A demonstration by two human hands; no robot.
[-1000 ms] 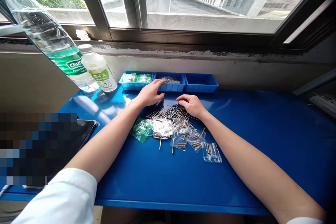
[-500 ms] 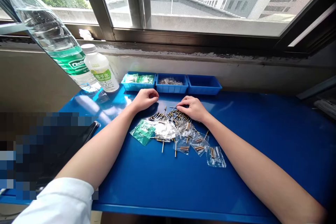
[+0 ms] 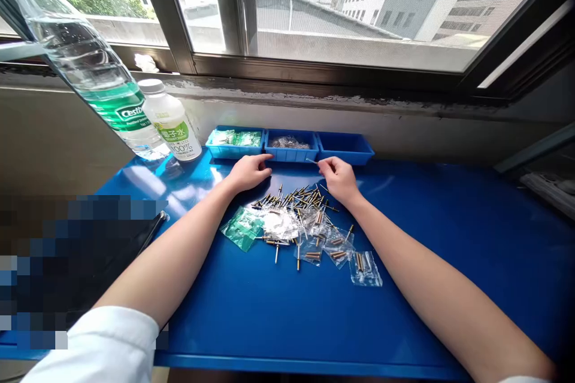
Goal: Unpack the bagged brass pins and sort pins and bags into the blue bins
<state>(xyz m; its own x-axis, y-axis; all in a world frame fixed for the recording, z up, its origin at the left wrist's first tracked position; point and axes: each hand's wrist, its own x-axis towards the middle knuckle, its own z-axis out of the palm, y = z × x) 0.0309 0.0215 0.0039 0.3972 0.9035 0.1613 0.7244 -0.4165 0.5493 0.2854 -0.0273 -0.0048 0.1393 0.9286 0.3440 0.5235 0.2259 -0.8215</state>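
Observation:
Pinched in the fingertips of my right hand is a thin metal pin, its silver shaft pointing left in front of the blue bins. My left hand hovers by the middle bin with index finger stretched and thumb apart, holding nothing I can see. Below both hands lies a loose heap of metal pins with silver shafts and brass-coloured and black ends. Against the heap's near side rest a green plastic packet, a shiny clear bag and several small clear bags with brownish rods inside.
Three blue bins stand along the wall: the left bin holds green packets, the middle bin clear bags, the right bin shows a bare floor. A white bottle and a large water bottle stand left on the blue table.
My right hand has lifted off the heap, up and slightly right, with a pin in its fingers. My left index finger has straightened from a curl.

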